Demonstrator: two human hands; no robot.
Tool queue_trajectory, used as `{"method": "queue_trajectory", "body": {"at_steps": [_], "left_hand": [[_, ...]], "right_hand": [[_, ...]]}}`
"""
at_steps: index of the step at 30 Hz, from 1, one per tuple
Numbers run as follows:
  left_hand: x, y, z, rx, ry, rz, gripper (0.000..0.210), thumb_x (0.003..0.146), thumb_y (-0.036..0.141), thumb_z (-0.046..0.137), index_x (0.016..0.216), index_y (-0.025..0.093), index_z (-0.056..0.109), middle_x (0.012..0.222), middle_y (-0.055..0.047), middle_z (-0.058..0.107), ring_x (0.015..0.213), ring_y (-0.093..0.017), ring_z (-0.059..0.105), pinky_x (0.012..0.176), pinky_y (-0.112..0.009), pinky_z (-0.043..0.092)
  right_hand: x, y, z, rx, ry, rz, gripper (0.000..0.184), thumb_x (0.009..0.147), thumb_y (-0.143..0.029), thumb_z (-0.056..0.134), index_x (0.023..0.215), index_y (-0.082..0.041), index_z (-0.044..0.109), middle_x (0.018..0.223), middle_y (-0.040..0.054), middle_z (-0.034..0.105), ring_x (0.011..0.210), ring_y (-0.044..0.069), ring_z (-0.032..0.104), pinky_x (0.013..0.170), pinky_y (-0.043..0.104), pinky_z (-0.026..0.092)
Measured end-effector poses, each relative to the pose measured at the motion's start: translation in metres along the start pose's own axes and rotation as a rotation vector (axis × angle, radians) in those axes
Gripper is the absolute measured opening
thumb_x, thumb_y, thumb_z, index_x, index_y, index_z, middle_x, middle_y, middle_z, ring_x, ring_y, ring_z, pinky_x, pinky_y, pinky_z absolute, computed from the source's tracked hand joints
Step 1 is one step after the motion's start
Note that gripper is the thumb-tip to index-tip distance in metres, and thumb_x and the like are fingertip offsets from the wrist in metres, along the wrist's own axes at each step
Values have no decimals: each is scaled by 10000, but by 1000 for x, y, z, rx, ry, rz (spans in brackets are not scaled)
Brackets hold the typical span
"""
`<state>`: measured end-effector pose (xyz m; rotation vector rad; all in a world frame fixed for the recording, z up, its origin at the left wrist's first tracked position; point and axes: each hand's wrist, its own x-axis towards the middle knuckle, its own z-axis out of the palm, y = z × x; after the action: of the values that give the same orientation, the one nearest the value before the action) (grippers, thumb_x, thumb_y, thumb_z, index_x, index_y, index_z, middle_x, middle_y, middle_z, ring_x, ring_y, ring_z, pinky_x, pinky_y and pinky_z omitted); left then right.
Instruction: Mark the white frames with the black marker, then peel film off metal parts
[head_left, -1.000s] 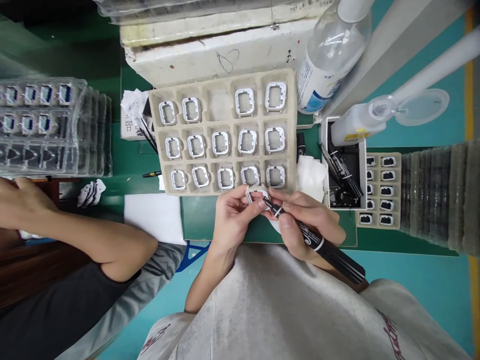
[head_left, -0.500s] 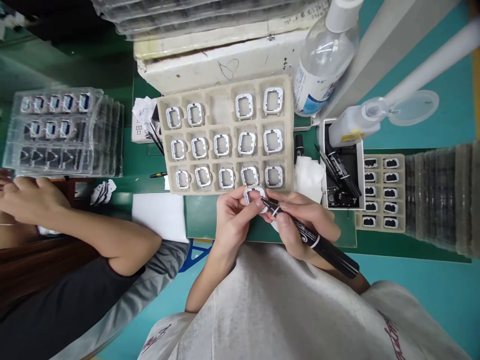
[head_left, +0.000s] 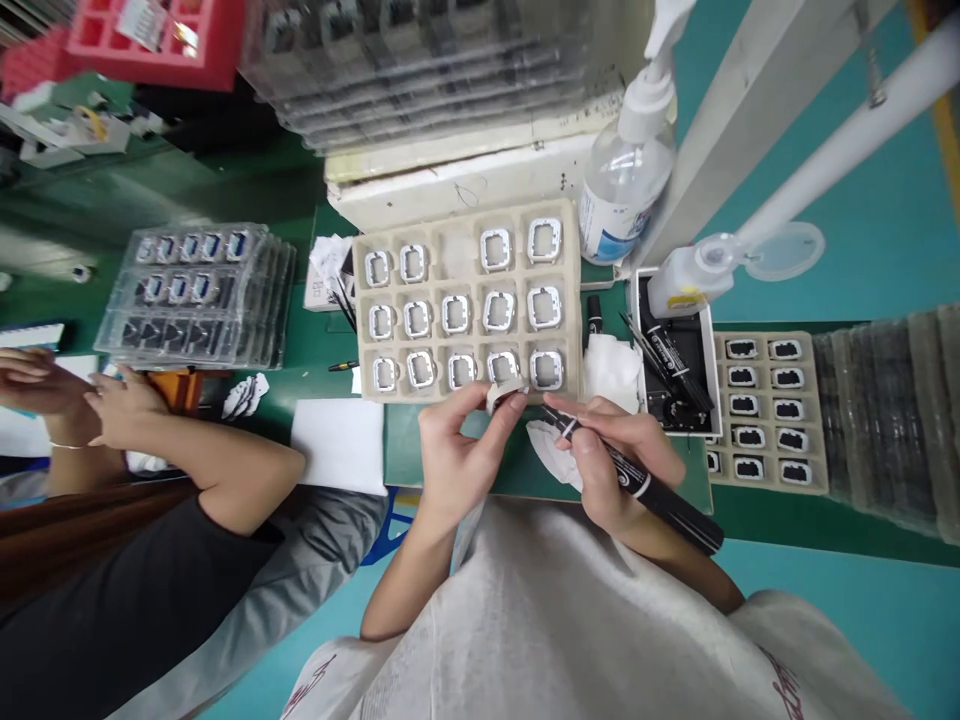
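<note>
Far left, a co-worker's hand [head_left: 127,408] is near a stack of clear trays [head_left: 274,310], then there's a flat white sheet [head_left: 337,440] at the edge of the green counter [head_left: 409,450]. Next over, a beige tray [head_left: 456,255] has rows of pale squarish frames sitting in its pockets. Right by that tray's near edge, the person's left hand [head_left: 457,460] has a loose frame [head_left: 502,392] pinched between thumb and fingers, tilted nearly edge-on. Some crumpled white tissue [head_left: 551,452] lies between the hands. The right hand [head_left: 646,442] has its fingers wrapped around a chunky black marker [head_left: 675,512], tip near the frame but looks apart from it. Behind that stands a pump bottle [head_left: 619,205], then a white box [head_left: 713,370] with black markers inside, and finally another beige tray [head_left: 766,405] with dark-centred frames.
</note>
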<state>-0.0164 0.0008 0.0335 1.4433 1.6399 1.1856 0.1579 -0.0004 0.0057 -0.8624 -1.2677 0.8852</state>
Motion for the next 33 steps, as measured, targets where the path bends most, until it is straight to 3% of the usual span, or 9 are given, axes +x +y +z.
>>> {"method": "queue_trajectory", "body": {"at_steps": [2, 4, 8, 11, 16, 21, 23, 26, 33], "left_hand": [[28, -1, -14, 107, 44, 107, 76, 965, 310, 840, 921, 249, 845, 976, -29, 815, 920, -203, 717, 846, -328, 546], [67, -4, -26, 178, 120, 159, 86, 944, 304, 832, 886, 241, 828, 940, -30, 789, 888, -207, 700, 792, -332, 531], [151, -13, -33, 322, 221, 65, 236, 802, 311, 917, 955, 222, 760, 847, -14, 735, 747, -210, 668, 732, -359, 531], [189, -14, -26, 495, 226, 47, 395, 722, 255, 941, 1020, 247, 682, 852, -2, 715, 758, -227, 660, 772, -382, 530], [188, -3, -19, 701, 62, 22, 249, 890, 329, 794, 771, 256, 588, 790, -47, 720, 780, -257, 649, 817, -406, 508], [178, 6, -11, 833, 30, 107, 223, 1021, 392, 639, 871, 233, 684, 982, -123, 765, 995, -331, 679, 914, -457, 517], [182, 5, -5, 797, -87, 167, 175, 1002, 380, 692, 1013, 212, 736, 1052, -126, 756, 1083, -341, 674, 972, -464, 527], [190, -2, 0, 739, -223, 187, 274, 969, 347, 760, 1187, 182, 746, 1139, -137, 719, 1155, -358, 659, 1025, -488, 537], [196, -19, 4, 504, -124, 247, 358, 779, 203, 933, 988, 214, 643, 1080, -111, 714, 1164, -383, 661, 1022, -537, 562]], "right_hand": [[-1, 1, -1, 12, 48, -11, 157, 1049, -193, 708, 1191, -255, 727, 1169, 81, 864, 944, 241, 853, 769, 391, 744], [-2, 3, -1, 24, 51, -10, 171, 1043, -180, 710, 1199, -245, 735, 1153, 87, 866, 914, 241, 849, 751, 398, 735], [-5, 3, 0, 21, 47, 6, 152, 1042, -184, 709, 1174, -249, 748, 1156, 86, 865, 962, 259, 847, 768, 418, 737], [-7, 1, 0, 4, 70, 45, 124, 1037, -197, 722, 1144, -251, 752, 1135, 86, 864, 994, 267, 842, 727, 399, 731], [-8, 1, 0, -11, 87, 48, 124, 1035, -183, 724, 1136, -246, 760, 1097, 80, 861, 931, 244, 835, 703, 371, 721], [-9, 5, 2, -7, 63, 56, 136, 1030, -180, 729, 1144, -249, 755, 1099, 80, 856, 958, 243, 830, 654, 330, 698], [-8, 3, 2, -28, 60, 60, 130, 1033, -183, 726, 1140, -251, 754, 1091, 74, 855, 943, 233, 829, 659, 318, 696], [-6, -1, 2, -74, 63, 76, 98, 1044, -188, 713, 1114, -247, 749, 1069, 63, 855, 858, 205, 824, 708, 321, 707], [-6, 5, 5, -69, 95, 32, 56, 1024, -218, 742, 1073, -243, 751, 1017, 60, 851, 745, 205, 806, 673, 343, 707]]}}
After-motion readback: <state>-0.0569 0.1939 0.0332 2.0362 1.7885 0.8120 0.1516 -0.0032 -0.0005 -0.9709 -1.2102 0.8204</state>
